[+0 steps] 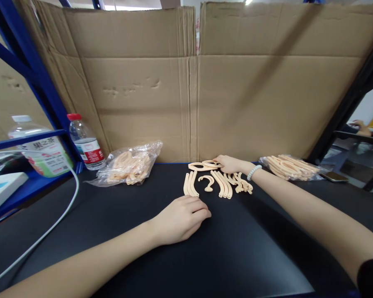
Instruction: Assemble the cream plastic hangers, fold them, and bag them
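Observation:
My right hand (232, 164) reaches to the back of the black table, its fingertips closed at the end of an oval beige plastic piece (205, 165) lying with others like it. My left hand (182, 218) rests nearer, fingers curled together just in front of curved beige strips (190, 184); whether anything is under the fingers is hidden. Between the hands lies a beige hook (209, 183). Several more curved strips (221, 184) lie side by side to its right. Small beige pieces (243, 183) are heaped below my right wrist.
A clear bag of beige parts (130, 165) lies at the back left, another bag (290, 167) at the right beside a phone (334, 177). A red-capped bottle (86, 145) and a white cable (54, 227) are at the left. Cardboard (267, 95) walls the back.

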A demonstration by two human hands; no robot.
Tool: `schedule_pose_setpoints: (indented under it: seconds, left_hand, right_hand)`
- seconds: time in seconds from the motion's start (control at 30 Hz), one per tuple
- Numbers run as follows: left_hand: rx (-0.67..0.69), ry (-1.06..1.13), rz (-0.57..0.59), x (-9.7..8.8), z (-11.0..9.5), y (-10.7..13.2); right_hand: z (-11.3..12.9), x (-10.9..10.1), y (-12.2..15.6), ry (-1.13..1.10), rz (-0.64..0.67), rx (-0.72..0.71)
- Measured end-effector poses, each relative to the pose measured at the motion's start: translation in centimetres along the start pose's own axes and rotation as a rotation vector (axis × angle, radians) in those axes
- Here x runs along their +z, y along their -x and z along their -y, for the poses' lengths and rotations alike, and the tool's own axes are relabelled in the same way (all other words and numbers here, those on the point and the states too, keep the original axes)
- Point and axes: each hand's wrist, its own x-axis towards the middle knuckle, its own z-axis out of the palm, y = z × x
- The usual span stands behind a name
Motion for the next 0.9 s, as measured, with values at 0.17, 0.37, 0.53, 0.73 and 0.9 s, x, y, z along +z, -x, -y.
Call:
schedule_pose_setpoints:
  seconds: [0.17, 0.37, 0.53, 0.73, 0.9]
  left_hand:
    - [-0.007, 0.002, 0.006, 0.1, 0.1, 0.0]
    - [-0.015, 0.011, 0.01, 0.1, 0.1, 0.0]
    - [-0.007, 0.007, -0.008, 0.0, 0.0, 0.0]
    - [-0.006, -0.015, -0.031, 0.0, -0.1, 0.0]
    - [-0.256, 0.161, -0.233, 0.2, -0.4, 0.1]
  right_hand:
    - [-0.1, 0.6, -0.3, 0.074, 0.002, 0.037]
    - [0.4, 0.7, -0.2, 0.159, -0.025, 0.084]
    - [1.1, 0.2, 0.5, 0.223, -0.093, 0.095]
    - [2.0, -1.8, 3.3, 0.282, -0.236, 0.094]
    - [5.6, -2.9, 8.8, 0.396, -0.346, -0.04]
